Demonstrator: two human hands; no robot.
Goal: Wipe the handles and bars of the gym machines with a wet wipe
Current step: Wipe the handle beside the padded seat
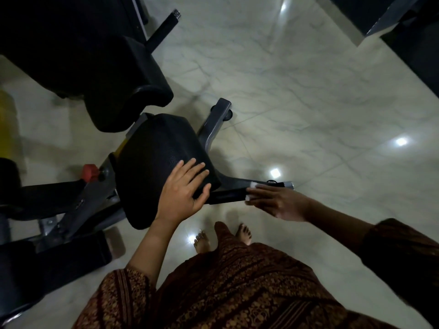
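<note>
Left hand [185, 186] lies flat and spread on the black seat pad [154, 162], holding nothing and bracing only. Right hand [280, 203] has its fingers laid over the wet wipe [251, 185], which sits on the black handle [228, 195] just right of the seat. It's too dark to tell whether that hand grips round the bar or only presses on top.

Risks:
- The wipe looks bunched small, so a top-only pass would likely miss the underside of the grip.
- The wipe sits mid-bar. The stretch toward the seat and the chrome end cap [290, 185] could get skipped.
- Bare feet [202, 241] are on the glossy marble floor [308, 79], so drips from the wipe mean a slip hazard.
- The person leans on the seat pad, and if it swivels or tilts they lose balance.

Around:
- Back pad [142, 98] and grey frame leg [213, 124] sit beyond the seat.
- The red knob [91, 172] is on the left.
- A second handle [166, 24] is at the far side, and the pads sit between it and the person, so reaching it likely means walking round.
</note>
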